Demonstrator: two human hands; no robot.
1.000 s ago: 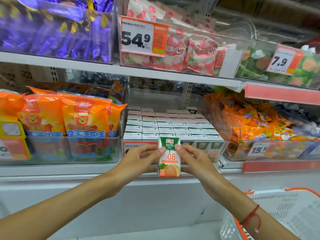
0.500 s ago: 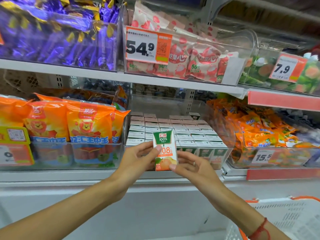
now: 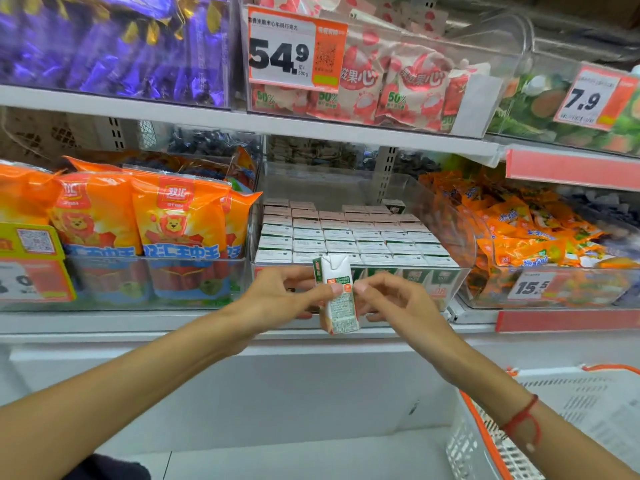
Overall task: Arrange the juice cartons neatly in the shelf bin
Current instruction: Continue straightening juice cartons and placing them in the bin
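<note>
The juice carton (image 3: 337,296) hangs upright in the air just in front of the clear shelf bin (image 3: 446,220), its printed side panel turned toward the camera and its base a little below the bin's front wall. The left hand (image 3: 277,299) pinches it from one side and the right hand (image 3: 391,306) from the other, each holding by fingertips only.

That light two-sided pinch looks like the weak point: if one hand lets go while the carton is being turned, it could slip and drop toward the white ledge below. Set down with the side panel forward, it would also break the front row, where the cartons appear to face label-out, though blur there makes that hard to confirm.

The packed cartons (image 3: 346,237) fill the bin in tight rows, so any gap must be found first; open floor shows only at the back. Orange snack bags (image 3: 173,220) crowd the left, a price tag (image 3: 531,287) sits to the right, and a white basket (image 3: 519,427) stands under the right forearm.
</note>
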